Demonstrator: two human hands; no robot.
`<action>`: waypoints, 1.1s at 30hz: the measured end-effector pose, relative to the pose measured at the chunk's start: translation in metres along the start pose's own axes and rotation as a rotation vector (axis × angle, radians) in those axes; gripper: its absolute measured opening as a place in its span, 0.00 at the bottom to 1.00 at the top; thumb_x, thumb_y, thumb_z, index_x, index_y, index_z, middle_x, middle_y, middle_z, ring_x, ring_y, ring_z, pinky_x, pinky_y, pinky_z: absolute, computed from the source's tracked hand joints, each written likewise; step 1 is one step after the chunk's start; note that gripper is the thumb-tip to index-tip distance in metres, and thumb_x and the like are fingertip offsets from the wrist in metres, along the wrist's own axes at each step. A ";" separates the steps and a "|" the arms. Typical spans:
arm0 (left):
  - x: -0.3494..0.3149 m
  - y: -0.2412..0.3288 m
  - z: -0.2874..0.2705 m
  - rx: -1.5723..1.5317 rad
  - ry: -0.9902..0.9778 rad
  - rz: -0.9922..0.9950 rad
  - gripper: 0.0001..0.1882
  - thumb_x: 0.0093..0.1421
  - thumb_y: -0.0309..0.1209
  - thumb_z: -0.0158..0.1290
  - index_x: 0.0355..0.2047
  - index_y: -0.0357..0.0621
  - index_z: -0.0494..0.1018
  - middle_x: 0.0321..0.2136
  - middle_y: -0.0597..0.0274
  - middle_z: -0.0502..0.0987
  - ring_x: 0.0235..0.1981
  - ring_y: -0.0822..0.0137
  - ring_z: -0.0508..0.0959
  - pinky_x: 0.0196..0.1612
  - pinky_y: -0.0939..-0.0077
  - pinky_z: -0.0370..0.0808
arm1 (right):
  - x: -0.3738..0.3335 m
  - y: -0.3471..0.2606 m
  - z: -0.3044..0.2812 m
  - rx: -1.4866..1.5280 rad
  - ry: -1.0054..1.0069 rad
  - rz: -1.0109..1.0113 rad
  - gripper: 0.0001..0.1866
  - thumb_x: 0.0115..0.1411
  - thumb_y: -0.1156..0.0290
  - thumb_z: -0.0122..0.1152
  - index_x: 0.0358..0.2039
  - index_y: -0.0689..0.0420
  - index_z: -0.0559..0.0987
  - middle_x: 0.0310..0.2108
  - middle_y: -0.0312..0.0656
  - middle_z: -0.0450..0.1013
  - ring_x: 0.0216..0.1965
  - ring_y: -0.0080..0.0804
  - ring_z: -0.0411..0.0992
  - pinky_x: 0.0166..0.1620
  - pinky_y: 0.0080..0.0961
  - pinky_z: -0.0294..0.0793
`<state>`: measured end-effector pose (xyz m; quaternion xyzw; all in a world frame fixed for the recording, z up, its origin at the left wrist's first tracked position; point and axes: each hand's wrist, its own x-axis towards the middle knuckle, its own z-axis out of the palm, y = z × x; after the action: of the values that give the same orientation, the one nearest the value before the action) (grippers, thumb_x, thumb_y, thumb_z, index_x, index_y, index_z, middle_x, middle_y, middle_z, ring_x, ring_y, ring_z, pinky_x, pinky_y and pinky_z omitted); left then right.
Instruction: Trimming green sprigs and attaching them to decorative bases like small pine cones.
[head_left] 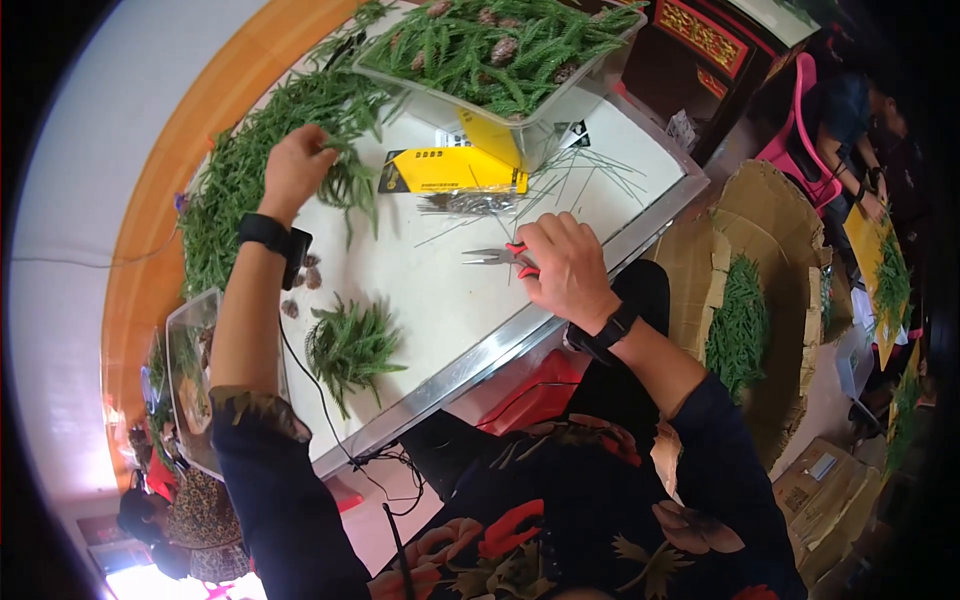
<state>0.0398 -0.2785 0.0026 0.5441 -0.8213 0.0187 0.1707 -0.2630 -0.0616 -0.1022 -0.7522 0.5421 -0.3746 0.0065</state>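
Observation:
My left hand [296,170] is at the edge of a big heap of artificial pine sprigs [235,190], fingers closed on a green pine sprig [352,190] that hangs beside the thumb. In my right hand [566,268] is a pair of needle-nose pliers [488,257] with red handles, their jaws pointing left over the white table. Below the left hand lie several small pinecones [313,275] and a separate bunch of pine sprigs [352,345]. Thin green wires [595,180] are scattered beyond the right hand.
A clear plastic bin [540,140] full of sprigs and pinecones stands at the back, by yellow packaging [430,170] and a clear bag [470,203]. Another clear bin [185,340] is at left. A large cardboard box [690,290] stands right of the table. Another person [845,130] works at far right.

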 end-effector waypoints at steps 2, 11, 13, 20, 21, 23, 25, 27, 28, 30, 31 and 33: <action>-0.013 -0.001 -0.027 -0.175 -0.027 -0.084 0.11 0.54 0.37 0.59 0.31 0.44 0.74 0.23 0.64 0.77 0.27 0.66 0.77 0.32 0.71 0.73 | -0.001 0.001 0.000 -0.004 0.004 -0.012 0.17 0.37 0.75 0.66 0.31 0.54 0.72 0.29 0.38 0.66 0.33 0.39 0.67 0.32 0.33 0.63; -0.126 0.076 -0.095 -1.099 0.053 -0.586 0.09 0.58 0.34 0.59 0.25 0.48 0.73 0.26 0.72 0.74 0.28 0.80 0.73 0.33 0.84 0.74 | 0.004 -0.009 -0.005 0.030 0.058 -0.029 0.14 0.46 0.73 0.67 0.34 0.56 0.74 0.30 0.40 0.71 0.34 0.35 0.70 0.35 0.30 0.68; -0.153 0.086 -0.078 -1.176 0.097 -0.595 0.08 0.59 0.33 0.58 0.26 0.47 0.73 0.28 0.70 0.75 0.30 0.79 0.74 0.34 0.83 0.75 | 0.017 -0.038 -0.020 0.480 -0.064 0.211 0.14 0.52 0.70 0.66 0.37 0.59 0.74 0.29 0.40 0.73 0.32 0.28 0.72 0.33 0.25 0.69; -0.196 0.132 -0.022 -1.568 0.195 -0.671 0.05 0.60 0.29 0.57 0.29 0.43 0.73 0.32 0.65 0.77 0.34 0.74 0.77 0.39 0.77 0.78 | 0.045 -0.087 0.011 0.915 -0.253 0.339 0.16 0.58 0.66 0.62 0.41 0.64 0.75 0.27 0.37 0.74 0.25 0.19 0.71 0.27 0.18 0.70; -0.195 0.131 -0.016 -1.628 0.198 -0.684 0.05 0.60 0.28 0.56 0.29 0.42 0.73 0.32 0.64 0.77 0.35 0.73 0.77 0.40 0.76 0.79 | 0.048 -0.086 0.012 0.909 -0.256 0.339 0.16 0.58 0.66 0.62 0.41 0.64 0.75 0.27 0.37 0.74 0.25 0.19 0.71 0.27 0.18 0.70; -0.196 0.129 -0.010 -1.691 0.206 -0.697 0.05 0.60 0.27 0.56 0.28 0.41 0.72 0.32 0.64 0.77 0.35 0.72 0.77 0.41 0.75 0.79 | 0.055 -0.084 0.015 1.012 -0.313 0.493 0.15 0.58 0.66 0.62 0.41 0.63 0.75 0.27 0.37 0.74 0.25 0.19 0.71 0.26 0.17 0.70; -0.198 0.126 -0.008 -1.709 0.252 -0.703 0.05 0.61 0.27 0.55 0.29 0.40 0.72 0.32 0.63 0.77 0.36 0.71 0.78 0.42 0.75 0.80 | 0.062 -0.084 0.018 1.063 -0.346 0.566 0.14 0.58 0.66 0.61 0.41 0.63 0.75 0.27 0.37 0.74 0.24 0.19 0.70 0.25 0.17 0.70; -0.202 0.120 -0.012 -1.715 0.286 -0.710 0.05 0.61 0.27 0.55 0.29 0.40 0.72 0.32 0.63 0.77 0.36 0.71 0.78 0.42 0.75 0.80 | 0.070 -0.085 0.023 1.074 -0.281 0.559 0.13 0.58 0.67 0.61 0.40 0.62 0.76 0.28 0.37 0.74 0.24 0.19 0.70 0.23 0.17 0.70; -0.203 0.116 -0.013 -1.721 0.323 -0.705 0.05 0.61 0.27 0.55 0.30 0.40 0.72 0.32 0.63 0.77 0.36 0.71 0.78 0.42 0.76 0.80 | 0.071 -0.082 0.026 1.073 -0.245 0.566 0.12 0.58 0.68 0.60 0.40 0.62 0.76 0.28 0.37 0.74 0.24 0.19 0.70 0.22 0.17 0.70; -0.210 0.111 -0.020 -1.726 0.409 -0.700 0.04 0.62 0.27 0.54 0.32 0.39 0.72 0.33 0.63 0.77 0.36 0.70 0.79 0.42 0.78 0.80 | 0.071 -0.070 0.031 1.010 -0.243 0.536 0.12 0.59 0.68 0.60 0.39 0.62 0.76 0.28 0.37 0.74 0.24 0.19 0.70 0.23 0.17 0.70; -0.213 0.112 -0.025 -1.725 0.415 -0.710 0.04 0.62 0.27 0.54 0.32 0.39 0.72 0.33 0.63 0.77 0.36 0.70 0.79 0.42 0.78 0.80 | 0.071 -0.064 0.032 0.951 -0.237 0.499 0.11 0.59 0.69 0.59 0.39 0.62 0.76 0.28 0.37 0.74 0.24 0.19 0.70 0.23 0.17 0.70; -0.220 0.115 -0.035 -1.835 0.397 -0.798 0.04 0.62 0.27 0.54 0.35 0.39 0.72 0.33 0.63 0.77 0.34 0.70 0.79 0.38 0.81 0.80 | 0.073 -0.062 0.035 0.893 -0.241 0.462 0.10 0.60 0.69 0.58 0.39 0.62 0.76 0.28 0.37 0.75 0.24 0.19 0.71 0.23 0.18 0.71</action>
<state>0.0228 -0.0290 -0.0124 0.4247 -0.2344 -0.5863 0.6488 -0.1833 -0.1099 -0.0610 -0.5747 0.4768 -0.4689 0.4718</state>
